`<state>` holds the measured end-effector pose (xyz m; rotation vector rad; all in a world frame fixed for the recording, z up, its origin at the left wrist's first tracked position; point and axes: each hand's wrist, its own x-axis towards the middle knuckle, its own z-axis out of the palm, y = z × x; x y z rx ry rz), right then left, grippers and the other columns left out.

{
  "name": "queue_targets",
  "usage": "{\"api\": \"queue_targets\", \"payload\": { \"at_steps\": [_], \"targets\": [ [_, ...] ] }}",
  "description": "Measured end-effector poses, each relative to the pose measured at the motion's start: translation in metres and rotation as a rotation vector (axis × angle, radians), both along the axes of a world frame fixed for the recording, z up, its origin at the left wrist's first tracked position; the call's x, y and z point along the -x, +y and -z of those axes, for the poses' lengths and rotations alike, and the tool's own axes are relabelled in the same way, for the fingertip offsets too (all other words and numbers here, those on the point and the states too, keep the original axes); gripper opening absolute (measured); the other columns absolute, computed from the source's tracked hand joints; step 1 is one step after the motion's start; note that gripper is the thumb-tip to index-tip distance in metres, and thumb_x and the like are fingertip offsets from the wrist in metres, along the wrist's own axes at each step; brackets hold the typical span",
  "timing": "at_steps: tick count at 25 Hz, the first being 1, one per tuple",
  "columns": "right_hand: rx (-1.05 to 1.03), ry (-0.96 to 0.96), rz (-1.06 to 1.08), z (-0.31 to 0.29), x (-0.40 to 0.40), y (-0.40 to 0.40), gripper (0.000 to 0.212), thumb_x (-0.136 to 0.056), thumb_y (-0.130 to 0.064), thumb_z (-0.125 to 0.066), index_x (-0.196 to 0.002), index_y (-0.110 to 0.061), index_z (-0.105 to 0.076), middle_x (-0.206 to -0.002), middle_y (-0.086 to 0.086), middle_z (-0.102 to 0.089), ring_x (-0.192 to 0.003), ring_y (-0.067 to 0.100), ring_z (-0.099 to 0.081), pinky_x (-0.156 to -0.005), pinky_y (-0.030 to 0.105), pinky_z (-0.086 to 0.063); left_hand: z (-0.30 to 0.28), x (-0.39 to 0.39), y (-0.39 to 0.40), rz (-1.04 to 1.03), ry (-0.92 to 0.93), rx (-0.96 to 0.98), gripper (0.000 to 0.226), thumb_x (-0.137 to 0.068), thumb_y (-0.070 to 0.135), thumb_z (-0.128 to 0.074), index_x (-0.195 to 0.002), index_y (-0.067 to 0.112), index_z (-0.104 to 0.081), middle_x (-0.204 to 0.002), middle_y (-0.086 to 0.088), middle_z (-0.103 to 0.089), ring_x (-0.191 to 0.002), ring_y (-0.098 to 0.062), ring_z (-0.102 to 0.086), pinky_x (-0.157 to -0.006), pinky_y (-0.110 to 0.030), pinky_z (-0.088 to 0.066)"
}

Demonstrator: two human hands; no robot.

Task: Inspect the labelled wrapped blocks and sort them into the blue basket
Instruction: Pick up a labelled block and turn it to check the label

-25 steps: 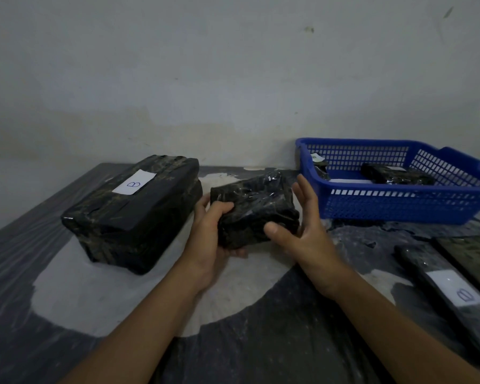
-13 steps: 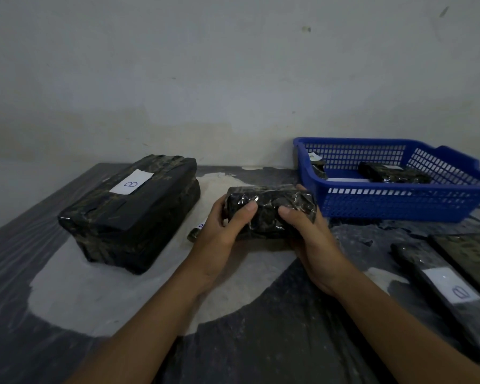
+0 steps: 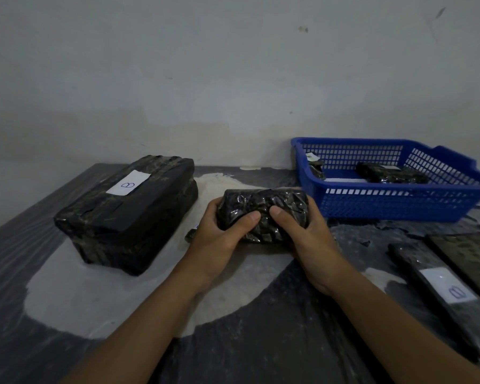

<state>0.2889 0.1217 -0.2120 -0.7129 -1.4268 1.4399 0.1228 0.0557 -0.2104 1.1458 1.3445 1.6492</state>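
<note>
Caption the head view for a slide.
Both hands, left and right, grip a small wrapped block beside the blue basket.

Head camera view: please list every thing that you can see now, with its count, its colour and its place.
held wrapped block: 1, black shiny wrap, above the table centre, no label visible
large wrapped block: 1, black, table left, white label "B" on top
blue basket: 1, blue, table back right
blocks in basket: at least 2, black, inside the basket
flat wrapped block: 1, black with white label, table right edge
dark flat item: 1, dark, far right, cut off
small dark item: 1, mostly hidden behind left hand
table: 1, dark grey with pale patch
left hand: grip on the held block
right hand: grip on the held block
</note>
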Motion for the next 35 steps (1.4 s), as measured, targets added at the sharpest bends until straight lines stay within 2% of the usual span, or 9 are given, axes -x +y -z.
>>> {"api": "queue_targets", "payload": {
  "at_steps": [14, 18, 20, 22, 25, 27, 30, 32, 35],
  "targets": [
    [0.059, 0.068, -0.046, 0.001, 0.000, 0.003, 0.062, -0.077, -0.028, -0.080, -0.135, -0.027, -0.060, -0.127, 0.009, -0.072, -0.118, 0.029, -0.069, -0.104, 0.056, -0.053, 0.004, 0.005, 0.002, 0.078, -0.045, 0.009, 0.073, -0.070, 0.045, -0.083, -0.134, 0.018, -0.059, -0.126, -0.006, -0.072, -0.118, -0.025, -0.068, -0.106, -0.053, -0.051],
    [0.035, 0.051, -0.048, -0.001, -0.001, 0.001, 0.064, -0.079, -0.035, -0.081, -0.138, -0.028, -0.057, -0.130, 0.007, -0.071, -0.118, 0.026, -0.070, -0.105, 0.055, -0.053, 0.004, 0.004, 0.002, 0.074, -0.061, 0.011, 0.069, -0.074, 0.052, -0.078, -0.134, 0.023, -0.060, -0.123, -0.005, -0.073, -0.117, -0.029, -0.068, -0.091, -0.045, -0.057],
    [0.012, 0.033, -0.084, -0.002, -0.002, 0.001, 0.074, -0.077, -0.050, -0.081, -0.143, -0.033, -0.052, -0.136, 0.004, -0.067, -0.121, 0.025, -0.068, -0.106, 0.057, -0.052, 0.003, 0.001, 0.002, 0.044, -0.044, -0.012, 0.068, -0.078, 0.064, -0.070, -0.135, 0.028, -0.060, -0.125, -0.002, -0.072, -0.118, -0.027, -0.068, -0.094, -0.048, -0.054],
    [-0.034, -0.005, -0.116, -0.002, -0.002, -0.001, 0.086, -0.069, -0.064, -0.079, -0.146, -0.047, -0.044, -0.146, -0.003, -0.059, -0.125, 0.020, -0.066, -0.102, 0.052, -0.055, 0.000, -0.001, 0.002, -0.022, -0.063, -0.062, 0.074, -0.082, 0.076, -0.059, -0.140, 0.031, -0.054, -0.131, -0.001, -0.069, -0.122, -0.024, -0.066, -0.102, -0.051, -0.051],
    [-0.055, -0.060, -0.109, -0.004, -0.001, -0.004, 0.070, -0.069, -0.065, -0.079, -0.131, -0.063, -0.046, -0.144, -0.011, -0.058, -0.122, 0.011, -0.066, -0.086, 0.030, -0.059, -0.006, -0.004, 0.001, -0.054, -0.100, -0.057, 0.093, -0.077, 0.092, -0.045, -0.142, 0.026, -0.053, -0.129, -0.007, -0.070, -0.114, -0.024, -0.068, -0.087, -0.047, -0.059],
    [-0.021, -0.039, -0.109, -0.005, -0.002, -0.003, 0.057, -0.083, -0.061, -0.075, -0.134, -0.045, -0.057, -0.134, -0.002, -0.069, -0.118, 0.019, -0.069, -0.081, 0.031, -0.058, -0.007, -0.005, -0.004, 0.015, -0.051, -0.023, 0.091, -0.081, 0.087, -0.038, -0.137, 0.019, -0.058, -0.119, -0.009, -0.074, -0.100, -0.022, -0.072, -0.059, -0.029, -0.058],
    [0.127, 0.085, -0.130, -0.010, -0.003, -0.001, 0.058, -0.091, -0.050, -0.061, -0.137, -0.013, -0.060, -0.127, 0.013, -0.073, -0.121, 0.029, -0.068, -0.093, 0.038, -0.056, -0.007, -0.005, -0.008, 0.070, -0.040, -0.023, 0.055, -0.091, 0.054, -0.063, -0.131, 0.017, -0.062, -0.119, -0.007, -0.075, -0.106, -0.021, -0.073, -0.073, -0.028, -0.060],
    [0.151, 0.108, -0.151, -0.010, -0.005, 0.000, 0.057, -0.094, -0.049, -0.056, -0.136, -0.010, -0.061, -0.126, 0.015, -0.073, -0.115, 0.028, -0.070, -0.088, 0.034, -0.058, -0.008, -0.008, -0.007, 0.038, -0.026, -0.008, 0.039, -0.091, 0.045, -0.069, -0.122, 0.020, -0.068, -0.112, -0.001, -0.078, -0.101, -0.017, -0.075, -0.077, -0.026, -0.060],
    [0.067, 0.061, -0.148, -0.006, -0.005, 0.000, 0.054, -0.093, -0.047, -0.066, -0.140, -0.020, -0.057, -0.127, 0.011, -0.072, -0.102, 0.027, -0.071, -0.077, 0.032, -0.057, -0.011, -0.011, -0.006, -0.083, -0.009, 0.036, 0.034, -0.095, 0.053, -0.058, -0.111, 0.027, -0.073, -0.099, 0.003, -0.079, -0.080, -0.018, -0.074, -0.062, -0.029, -0.058]
  ]
}}
